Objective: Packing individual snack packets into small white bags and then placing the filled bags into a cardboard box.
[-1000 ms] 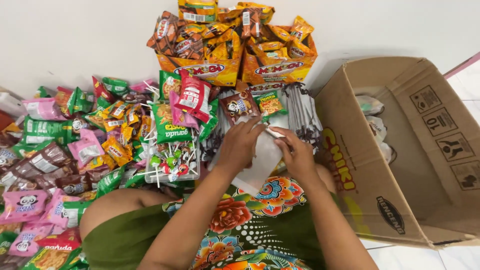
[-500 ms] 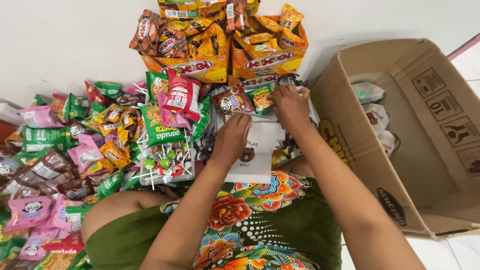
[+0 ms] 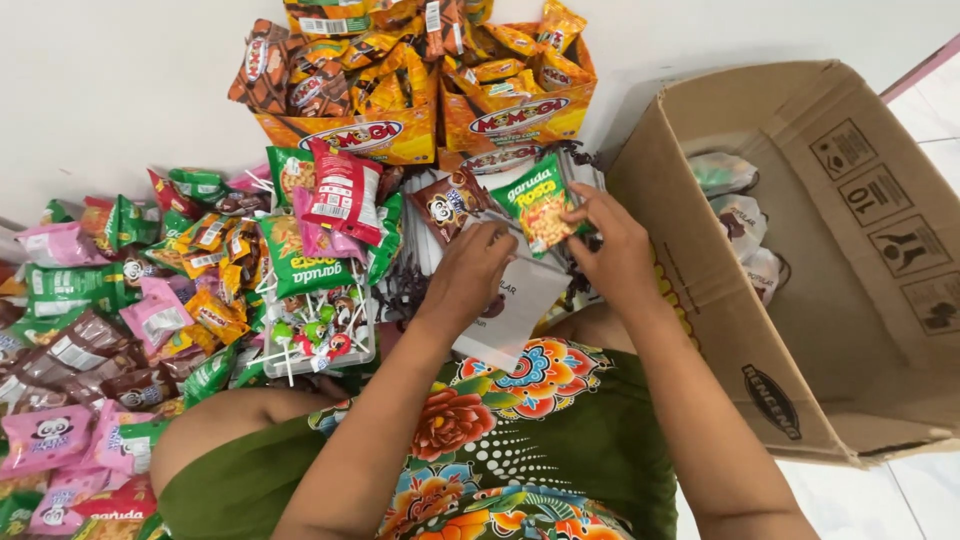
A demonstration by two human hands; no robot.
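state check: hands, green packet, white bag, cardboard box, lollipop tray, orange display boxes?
Right hand: gripping green packet, lifted.
Left hand: resting on white bag.
White bag: lying flat on lap.
Cardboard box: open, tipped on its side, a few bags inside.
Lollipop tray: full.
Orange display boxes: open, overflowing.

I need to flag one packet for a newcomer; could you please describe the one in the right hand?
Find the big cardboard box. Just left of its near wall, the right hand pinches a small green snack packet. Unlike neighbouring packets, it is lifted off the pile.
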